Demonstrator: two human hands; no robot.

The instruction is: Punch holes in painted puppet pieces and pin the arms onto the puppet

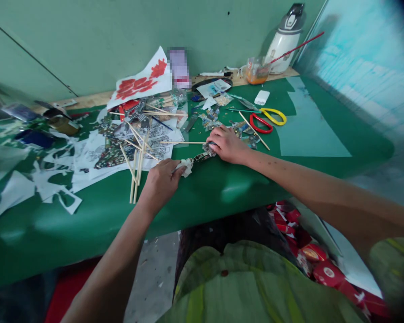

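My left hand (162, 183) pinches a crumpled white piece (187, 168), like tissue or paper, just above the green table's front part. From it a narrow black-and-pale patterned strip (201, 157) runs to my right hand (227, 146). The right fingers are curled down over the strip's far end, hiding what lies under them. A thin wooden stick (183, 142) reaches left from the right fingertips; whether they hold it I cannot tell. Scraps of clear and printed film (210, 121) lie just beyond the right hand. Red-and-yellow-handled scissors (264, 120) rest near its far side.
Wooden sticks (140, 161) lie on printed sheets (161, 134) left of centre. White paper cutouts (50, 179) spread farther left. A cup of orange liquid (256, 72) and a white bottle (283, 49) stand at the back right. Red packets (326, 271) sit below the table.
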